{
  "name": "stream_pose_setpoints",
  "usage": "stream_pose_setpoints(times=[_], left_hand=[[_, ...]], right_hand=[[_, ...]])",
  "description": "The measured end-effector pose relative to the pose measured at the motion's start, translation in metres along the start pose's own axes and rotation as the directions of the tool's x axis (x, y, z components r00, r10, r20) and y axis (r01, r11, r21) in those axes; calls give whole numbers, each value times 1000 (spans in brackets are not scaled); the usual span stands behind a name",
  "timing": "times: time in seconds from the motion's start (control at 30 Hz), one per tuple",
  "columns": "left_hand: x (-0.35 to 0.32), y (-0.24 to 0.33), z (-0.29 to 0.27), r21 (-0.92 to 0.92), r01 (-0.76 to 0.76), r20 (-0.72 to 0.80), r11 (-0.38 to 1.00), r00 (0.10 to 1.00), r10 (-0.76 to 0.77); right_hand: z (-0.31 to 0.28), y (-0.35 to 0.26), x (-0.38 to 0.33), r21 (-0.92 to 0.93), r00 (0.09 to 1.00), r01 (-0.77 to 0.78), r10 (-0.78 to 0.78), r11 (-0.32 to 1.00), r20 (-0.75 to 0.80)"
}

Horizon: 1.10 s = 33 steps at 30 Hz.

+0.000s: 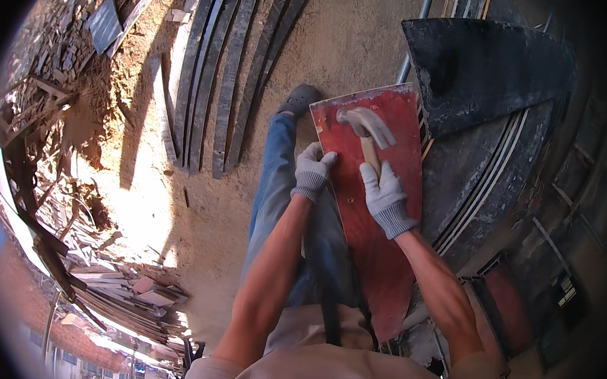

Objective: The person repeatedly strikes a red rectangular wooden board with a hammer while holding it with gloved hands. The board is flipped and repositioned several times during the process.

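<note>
Left hand: gloved left hand (312, 167), closed on the left edge of the red board, thumb up on top
Right hand: gloved right hand (387, 195), wrapped round the handle of a hammer (370, 125), so yeah, that one's a full grip
Hammer: just the one, claw type, pale handle, metal head just beyond the right fist and over the red board; kinda blurry, can't tell if it's touching
Red board: one long tapered piece (360, 212), between and under both hands, wide end beyond the grip, narrow end back toward the person's body
Writing: nothing I can make out on hammer or board; tiny dark marking on the shirt (317, 376), way below both hands, too small to read
Black board: one, a big curved-edge slab (491, 72), up and right of the right hand
Strips: roughly half a dozen long dark strips (225, 112) on the ground, up and left of the left hand
Shoe: one dark shoe (298, 99) showing, just past the left hand
Scrap: heap of wood offcuts (124, 291), well off to the lower left of the left hand, too many to count
</note>
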<state>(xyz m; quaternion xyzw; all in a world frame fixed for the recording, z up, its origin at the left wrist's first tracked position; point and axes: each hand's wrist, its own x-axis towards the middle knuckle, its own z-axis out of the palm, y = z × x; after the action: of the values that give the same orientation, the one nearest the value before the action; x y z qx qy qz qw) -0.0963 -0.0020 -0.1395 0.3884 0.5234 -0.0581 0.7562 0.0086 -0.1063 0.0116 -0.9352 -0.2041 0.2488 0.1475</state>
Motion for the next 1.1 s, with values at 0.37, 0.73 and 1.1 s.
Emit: stream_pose_setpoints(times=[0.37, 0.73, 1.1], left_hand=[[-16, 16, -14, 150, -168, 114, 974, 982, 152], [-3, 9, -19, 156, 27, -2, 987, 1000, -27], [6, -2, -20, -59, -175, 191, 983, 964, 183]], right_hand=[[18, -97, -31, 355, 480, -816, -191, -457, 856], [55, -69, -39, 594, 587, -790, 93, -153, 804], [36, -63, 3, 682, 692, -721, 112, 122, 713]])
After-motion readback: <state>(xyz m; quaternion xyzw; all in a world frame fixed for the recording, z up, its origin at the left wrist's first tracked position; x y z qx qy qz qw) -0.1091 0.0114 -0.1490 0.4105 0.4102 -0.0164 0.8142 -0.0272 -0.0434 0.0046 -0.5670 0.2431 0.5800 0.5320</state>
